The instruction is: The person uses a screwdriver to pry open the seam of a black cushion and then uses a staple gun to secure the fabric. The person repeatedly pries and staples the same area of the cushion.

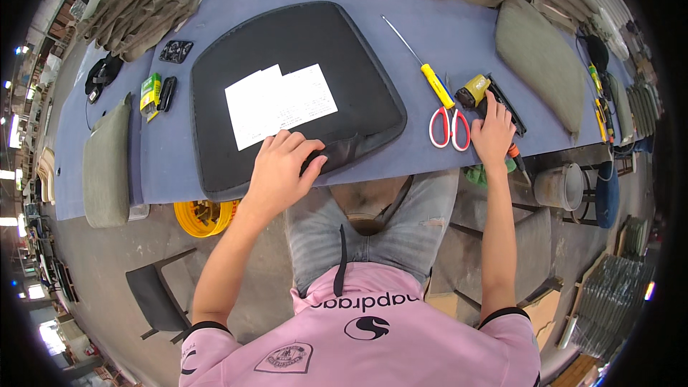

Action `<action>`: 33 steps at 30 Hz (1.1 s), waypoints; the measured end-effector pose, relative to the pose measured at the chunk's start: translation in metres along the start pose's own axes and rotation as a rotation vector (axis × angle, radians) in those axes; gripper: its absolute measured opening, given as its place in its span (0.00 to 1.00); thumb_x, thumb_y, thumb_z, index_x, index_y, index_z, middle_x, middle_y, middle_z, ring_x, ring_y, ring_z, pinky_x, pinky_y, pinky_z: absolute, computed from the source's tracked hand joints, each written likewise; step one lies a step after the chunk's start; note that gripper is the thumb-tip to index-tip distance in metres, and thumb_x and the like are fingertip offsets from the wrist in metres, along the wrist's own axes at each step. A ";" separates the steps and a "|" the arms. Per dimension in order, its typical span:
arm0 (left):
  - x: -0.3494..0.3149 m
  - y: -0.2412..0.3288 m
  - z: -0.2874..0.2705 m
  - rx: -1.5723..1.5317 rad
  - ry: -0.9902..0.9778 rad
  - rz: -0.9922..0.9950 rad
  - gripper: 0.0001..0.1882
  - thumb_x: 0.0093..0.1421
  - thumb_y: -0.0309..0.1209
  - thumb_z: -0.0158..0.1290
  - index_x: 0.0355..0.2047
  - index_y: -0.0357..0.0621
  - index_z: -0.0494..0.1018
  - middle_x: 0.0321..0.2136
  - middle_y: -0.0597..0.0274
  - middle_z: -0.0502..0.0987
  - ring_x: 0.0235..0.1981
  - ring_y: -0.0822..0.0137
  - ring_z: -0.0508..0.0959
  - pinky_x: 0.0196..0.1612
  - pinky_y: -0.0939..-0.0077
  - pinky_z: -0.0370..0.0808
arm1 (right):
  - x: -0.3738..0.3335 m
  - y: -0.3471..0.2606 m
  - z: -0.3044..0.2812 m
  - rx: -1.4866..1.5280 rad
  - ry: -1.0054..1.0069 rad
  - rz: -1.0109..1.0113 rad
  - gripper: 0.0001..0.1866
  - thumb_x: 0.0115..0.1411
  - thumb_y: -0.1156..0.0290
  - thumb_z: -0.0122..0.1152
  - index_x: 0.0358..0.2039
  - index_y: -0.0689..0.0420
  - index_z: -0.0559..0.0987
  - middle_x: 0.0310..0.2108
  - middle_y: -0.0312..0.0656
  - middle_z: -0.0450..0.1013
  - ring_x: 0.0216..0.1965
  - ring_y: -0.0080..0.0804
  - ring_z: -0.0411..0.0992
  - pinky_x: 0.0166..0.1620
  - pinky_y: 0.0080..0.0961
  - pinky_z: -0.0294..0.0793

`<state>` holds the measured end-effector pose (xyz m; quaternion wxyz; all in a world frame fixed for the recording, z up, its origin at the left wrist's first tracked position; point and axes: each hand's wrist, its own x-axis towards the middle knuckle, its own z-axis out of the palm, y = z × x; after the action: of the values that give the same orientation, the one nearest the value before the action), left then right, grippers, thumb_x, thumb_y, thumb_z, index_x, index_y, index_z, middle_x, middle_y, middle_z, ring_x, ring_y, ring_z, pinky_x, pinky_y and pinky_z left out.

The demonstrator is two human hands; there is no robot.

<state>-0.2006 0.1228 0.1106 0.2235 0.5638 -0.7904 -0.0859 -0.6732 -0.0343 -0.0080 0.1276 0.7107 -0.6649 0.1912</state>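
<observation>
A black upholstered seat pad (365,86) lies on the blue-covered table, with white paper sheets (279,107) on top. My left hand (283,172) is at its front edge, fingers curled over the rim and the thumb below the forefinger, closed on dark material. To the right, my right hand (493,129) lies over the handle of a staple gun (473,90) with a yellow head and black body, its fingers bent around it. The palm hides most of the handle. Beside it are red-and-white-handled scissors (449,127) and a screwdriver (433,84) with a yellow handle.
Grey-green cushion covers (147,7) are piled at the back left; more pads (541,64) lie at the right. A green-yellow box (150,94) sits left of the seat pad. Below the table edge stand a yellow bucket (197,218) and a grey bucket (561,186).
</observation>
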 end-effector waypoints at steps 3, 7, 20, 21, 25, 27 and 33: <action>-0.011 0.010 0.011 0.054 0.057 0.045 0.12 0.70 0.37 0.69 0.48 0.45 0.89 0.40 0.62 0.81 0.45 0.55 0.79 0.50 0.57 0.73 | 0.000 -0.004 0.002 -0.028 -0.002 0.022 0.42 0.62 0.69 0.66 0.79 0.50 0.74 0.60 0.43 0.80 0.61 0.49 0.77 0.62 0.55 0.76; -0.010 0.010 0.019 0.031 0.030 -0.072 0.18 0.70 0.37 0.69 0.56 0.45 0.88 0.45 0.62 0.80 0.50 0.56 0.77 0.53 0.57 0.69 | 0.000 -0.005 0.004 -0.028 0.028 0.000 0.41 0.62 0.69 0.66 0.79 0.50 0.75 0.59 0.43 0.80 0.60 0.48 0.77 0.62 0.55 0.76; 0.031 0.017 0.067 -0.097 0.150 -0.200 0.22 0.67 0.45 0.75 0.50 0.39 0.90 0.58 0.53 0.77 0.66 0.49 0.72 0.72 0.45 0.61 | 0.038 0.009 -0.011 -0.030 -0.315 0.057 0.43 0.64 0.62 0.69 0.79 0.55 0.72 0.57 0.53 0.83 0.58 0.59 0.83 0.58 0.61 0.83; 0.035 0.015 0.068 -0.057 0.162 -0.219 0.22 0.63 0.46 0.78 0.46 0.42 0.91 0.56 0.56 0.79 0.65 0.50 0.74 0.72 0.44 0.60 | 0.050 0.011 -0.024 -0.001 -0.404 0.063 0.42 0.64 0.61 0.70 0.79 0.57 0.72 0.55 0.56 0.85 0.58 0.62 0.84 0.59 0.62 0.84; 0.041 0.009 0.077 -0.034 0.176 -0.214 0.16 0.63 0.45 0.78 0.43 0.52 0.90 0.54 0.59 0.80 0.64 0.51 0.74 0.70 0.41 0.61 | 0.054 0.001 -0.100 0.371 -0.401 0.146 0.30 0.66 0.62 0.72 0.66 0.62 0.82 0.46 0.56 0.89 0.48 0.56 0.89 0.54 0.49 0.87; 0.043 0.009 0.085 -0.024 0.224 -0.206 0.14 0.65 0.44 0.77 0.43 0.53 0.89 0.54 0.60 0.79 0.63 0.51 0.74 0.70 0.40 0.61 | 0.026 -0.025 -0.142 0.768 -0.509 0.303 0.24 0.67 0.66 0.71 0.61 0.62 0.85 0.45 0.50 0.89 0.46 0.45 0.89 0.52 0.43 0.86; 0.047 0.013 0.092 0.025 0.267 -0.176 0.10 0.67 0.41 0.75 0.41 0.55 0.85 0.53 0.59 0.77 0.70 0.47 0.74 0.74 0.33 0.60 | -0.110 -0.155 -0.178 1.250 -0.575 0.524 0.24 0.67 0.70 0.82 0.61 0.63 0.85 0.51 0.45 0.88 0.51 0.32 0.87 0.52 0.33 0.85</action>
<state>-0.2654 0.0735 0.0465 0.3112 0.6398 -0.7024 -0.0197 -0.5416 0.1544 0.1137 -0.5305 0.4908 -0.5870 0.3650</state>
